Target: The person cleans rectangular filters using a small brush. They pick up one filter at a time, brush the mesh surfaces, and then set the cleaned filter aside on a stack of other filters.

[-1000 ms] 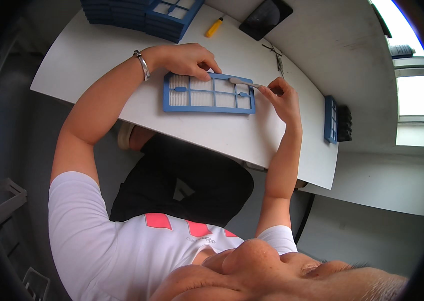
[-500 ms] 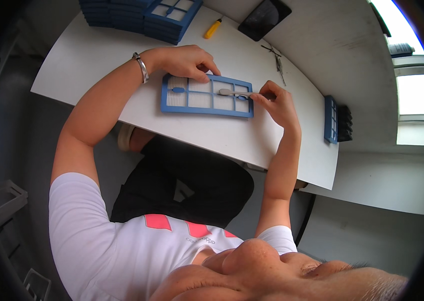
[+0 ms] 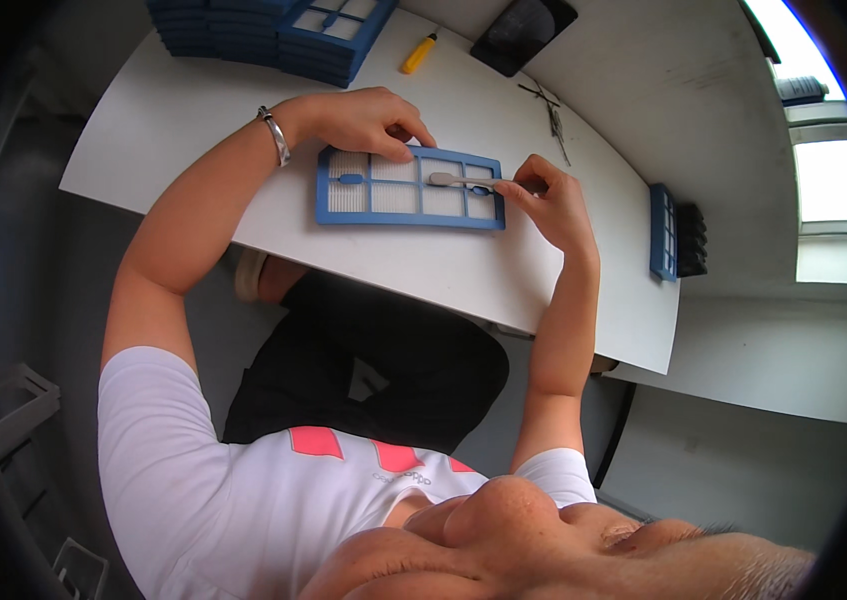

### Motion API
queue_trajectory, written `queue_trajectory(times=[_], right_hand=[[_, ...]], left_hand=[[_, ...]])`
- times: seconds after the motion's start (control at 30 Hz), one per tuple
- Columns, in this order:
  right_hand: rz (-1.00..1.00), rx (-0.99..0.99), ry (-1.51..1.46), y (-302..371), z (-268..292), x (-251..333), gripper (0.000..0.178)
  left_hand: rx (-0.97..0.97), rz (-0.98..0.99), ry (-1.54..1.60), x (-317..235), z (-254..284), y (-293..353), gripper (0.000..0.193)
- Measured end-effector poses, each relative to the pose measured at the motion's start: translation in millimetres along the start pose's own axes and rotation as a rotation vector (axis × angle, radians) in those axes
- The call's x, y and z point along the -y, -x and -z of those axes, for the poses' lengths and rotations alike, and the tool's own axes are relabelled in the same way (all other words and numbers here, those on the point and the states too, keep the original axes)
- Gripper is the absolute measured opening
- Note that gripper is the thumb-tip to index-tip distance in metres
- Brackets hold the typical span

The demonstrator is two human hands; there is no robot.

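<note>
A flat rectangular pleated filter (image 3: 391,198) with a blue grid frame lies on the white table in front of me. My left hand (image 3: 368,122) rests at its far edge, thumb on the grid and the other fingers curled over the frame, gripping it. Between the thumb and fingers of my right hand (image 3: 550,200) is a grey toothbrush (image 3: 463,181). Its oval head lies over the right half of the filter, and the bristles are hidden. Two small blue oval tabs sit on the frame's middle bar.
Stacks of blue-framed filters (image 3: 318,62) stand at the far left of the table (image 3: 263,215). A yellow-handled tool (image 3: 417,56), a dark tablet-like slab (image 3: 523,36) and thin metal tools (image 3: 555,122) lie toward the back. Another blue frame (image 3: 662,232) stands by the right edge.
The toothbrush head has shifted slightly left over the filter, with my right hand following. My left hand keeps its place on the frame. The whole view has moved a little.
</note>
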State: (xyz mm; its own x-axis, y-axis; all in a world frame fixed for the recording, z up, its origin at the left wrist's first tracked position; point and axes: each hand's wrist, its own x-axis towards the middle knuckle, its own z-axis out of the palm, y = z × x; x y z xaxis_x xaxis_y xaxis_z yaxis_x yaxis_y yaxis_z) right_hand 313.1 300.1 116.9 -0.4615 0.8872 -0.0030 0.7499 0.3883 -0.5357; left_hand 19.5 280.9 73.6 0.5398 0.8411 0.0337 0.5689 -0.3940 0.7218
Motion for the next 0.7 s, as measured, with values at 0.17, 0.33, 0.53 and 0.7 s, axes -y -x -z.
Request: queue_trajectory(times=[0.17, 0.33, 0.53, 0.7], right_hand=[[0.034, 0.024, -0.101, 0.6, -10.9, 2.4, 0.03], [-0.07, -0.01, -0.025, -4.4, 5.7, -11.6, 0.029], [-0.019, 0.027, -0.063, -2.9, -5.7, -6.4, 0.028], [-0.014, 0.043, -0.059, -2.0, -4.3, -3.1, 0.027]], left_hand=[[0.014, -0.039, -0.001, 0.0, 0.2, -1.4, 0.043], [0.018, 0.003, 0.013, -5.2, 1.4, 1.2, 0.043], [0.02, 0.003, 0.025, -2.4, 0.9, -0.2, 0.043], [0.035, 0.006, 0.012, -4.5, 1.5, 0.0, 0.042]])
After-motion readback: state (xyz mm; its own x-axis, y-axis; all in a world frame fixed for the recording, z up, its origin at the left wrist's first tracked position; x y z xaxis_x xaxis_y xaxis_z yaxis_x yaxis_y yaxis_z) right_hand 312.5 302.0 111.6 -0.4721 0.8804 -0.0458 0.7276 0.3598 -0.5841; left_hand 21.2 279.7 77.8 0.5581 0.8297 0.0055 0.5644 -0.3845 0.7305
